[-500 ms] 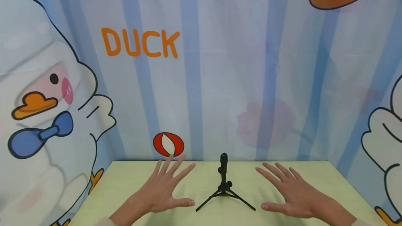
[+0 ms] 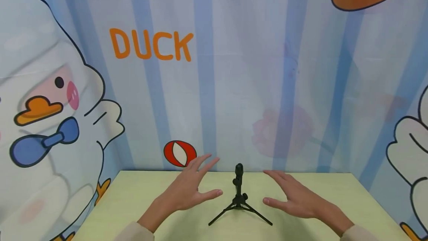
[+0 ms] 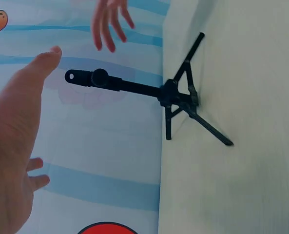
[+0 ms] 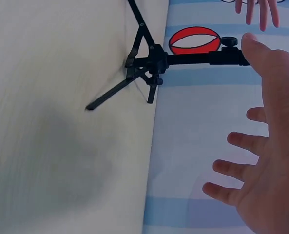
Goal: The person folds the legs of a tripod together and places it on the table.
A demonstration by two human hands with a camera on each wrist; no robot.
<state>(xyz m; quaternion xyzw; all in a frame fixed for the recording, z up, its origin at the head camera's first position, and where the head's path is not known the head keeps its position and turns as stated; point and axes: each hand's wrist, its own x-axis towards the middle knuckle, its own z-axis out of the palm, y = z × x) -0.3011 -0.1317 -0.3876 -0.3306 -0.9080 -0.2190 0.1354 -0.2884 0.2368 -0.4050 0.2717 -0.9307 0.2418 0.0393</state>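
Note:
A small black tripod stand (image 2: 239, 198) stands upright on the pale yellow table (image 2: 187, 230), its legs spread. My left hand (image 2: 185, 189) hovers to its left, fingers extended and thumb pointing toward the stand, holding nothing. On the other side my right hand (image 2: 297, 198) is held in the air, fingers stretched out and thumb apart, also without anything in it. Neither hand touches the stand in the head view. The left wrist view shows the stand's post (image 3: 134, 87) with a knob and a holed top end. In the right wrist view, my thumb (image 4: 256, 51) overlaps the post's tip.
Behind the table hangs a blue-and-white striped curtain (image 2: 247, 84) printed with cartoon ducks, the word DUCK (image 2: 152, 45) and a red-and-white ball (image 2: 180, 153). The curtain also runs along the left and right sides of the table.
Both hands have moved inward, closer to the stand, and turned so their palms face each other more. More of the sleeves shows. The stand has not moved.

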